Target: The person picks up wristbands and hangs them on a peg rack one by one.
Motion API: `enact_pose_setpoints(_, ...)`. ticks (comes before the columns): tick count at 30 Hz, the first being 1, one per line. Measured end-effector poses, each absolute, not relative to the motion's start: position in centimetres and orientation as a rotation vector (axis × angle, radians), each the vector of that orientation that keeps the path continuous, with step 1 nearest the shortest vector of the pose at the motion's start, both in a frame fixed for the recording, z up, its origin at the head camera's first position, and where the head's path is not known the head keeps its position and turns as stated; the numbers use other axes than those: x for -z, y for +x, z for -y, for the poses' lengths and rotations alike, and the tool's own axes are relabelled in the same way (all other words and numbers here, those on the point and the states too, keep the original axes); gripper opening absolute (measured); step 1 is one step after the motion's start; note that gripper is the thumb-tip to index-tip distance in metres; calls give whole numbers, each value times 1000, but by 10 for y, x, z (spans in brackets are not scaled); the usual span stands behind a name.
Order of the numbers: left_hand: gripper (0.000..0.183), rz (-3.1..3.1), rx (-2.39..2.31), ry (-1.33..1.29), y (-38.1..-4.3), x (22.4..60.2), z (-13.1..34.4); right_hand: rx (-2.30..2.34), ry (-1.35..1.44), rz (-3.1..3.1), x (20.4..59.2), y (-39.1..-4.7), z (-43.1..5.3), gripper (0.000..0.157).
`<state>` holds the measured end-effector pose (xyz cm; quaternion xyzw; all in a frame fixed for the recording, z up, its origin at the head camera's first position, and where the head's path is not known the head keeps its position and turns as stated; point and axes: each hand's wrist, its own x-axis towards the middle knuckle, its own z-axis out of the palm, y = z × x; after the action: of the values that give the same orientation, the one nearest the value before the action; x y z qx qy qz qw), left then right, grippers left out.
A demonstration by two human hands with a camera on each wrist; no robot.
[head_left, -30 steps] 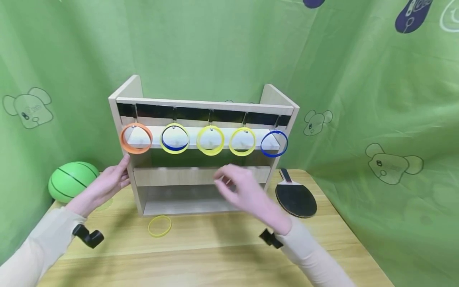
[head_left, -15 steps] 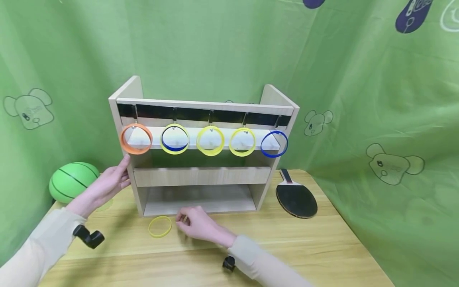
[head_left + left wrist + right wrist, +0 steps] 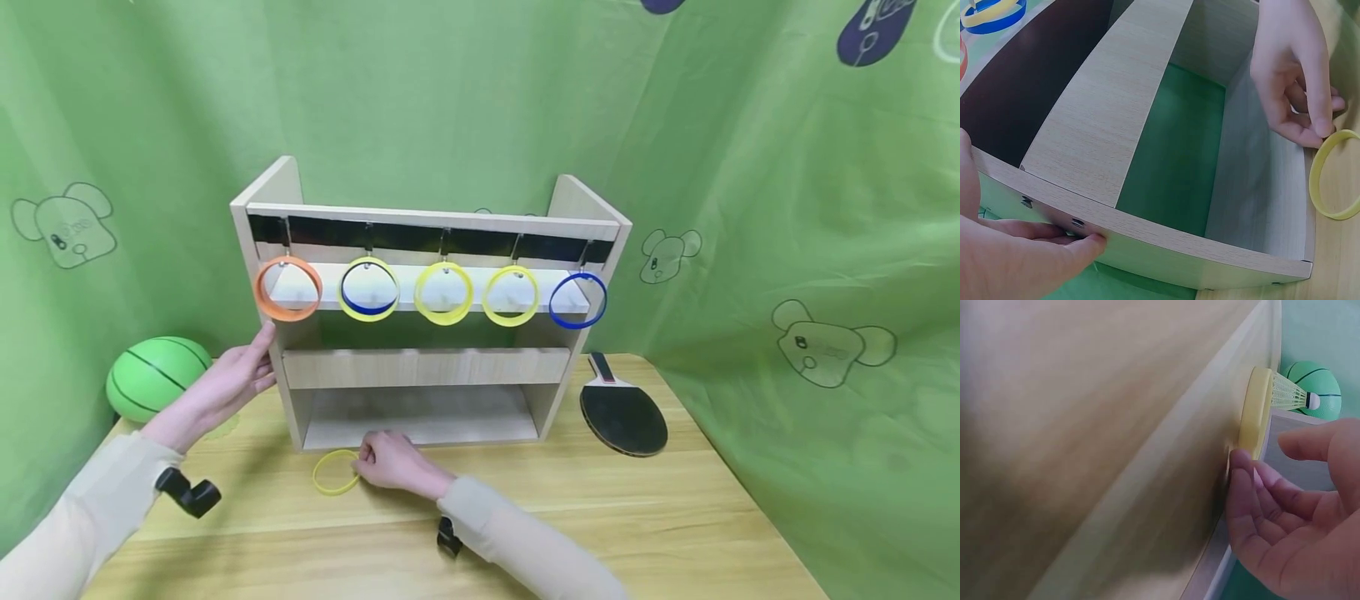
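A light wooden shelf unit (image 3: 427, 367) stands on the table. My left hand (image 3: 225, 385) rests against its left side panel, thumb near the front edge and fingers extended along the outer face. Low in front of the shelf, my right hand (image 3: 393, 460) has its fingertips right at the edge of a yellow ring (image 3: 324, 490) lying on the tabletop. From the right wrist view, the thumb stands apart from the ring (image 3: 1255, 406). Hooks on the shelf's black strip carry an orange ring (image 3: 262, 304), several yellow rings (image 3: 444, 317) and blue ones, including a blue ring (image 3: 576, 324) at far right.
Behind my left hand sits a green ball (image 3: 156, 375). A yellow shuttlecock (image 3: 1288, 394) lies near it beside the shelf. A black table tennis bat (image 3: 624, 419) lies right of the shelf. Green curtain (image 3: 450, 100) surrounds the wooden table (image 3: 315, 550).
My right hand has come down from in front of the shelf's middle and moved left to the yellow ring on the table. My left hand has stayed at the side panel.
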<state>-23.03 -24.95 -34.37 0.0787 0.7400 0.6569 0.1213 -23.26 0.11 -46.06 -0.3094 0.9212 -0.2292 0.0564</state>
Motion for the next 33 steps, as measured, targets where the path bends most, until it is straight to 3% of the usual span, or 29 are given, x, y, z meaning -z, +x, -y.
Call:
enact_pose_setpoints(19,96,-2162,-1913,222,-231,344,250,580,-831,-2807,463,-237,12,23)
enact_pose_setpoints(33,96,-2167,-1906,222,-233,346,250,621,-969,-2843,450,-235,-3,9)
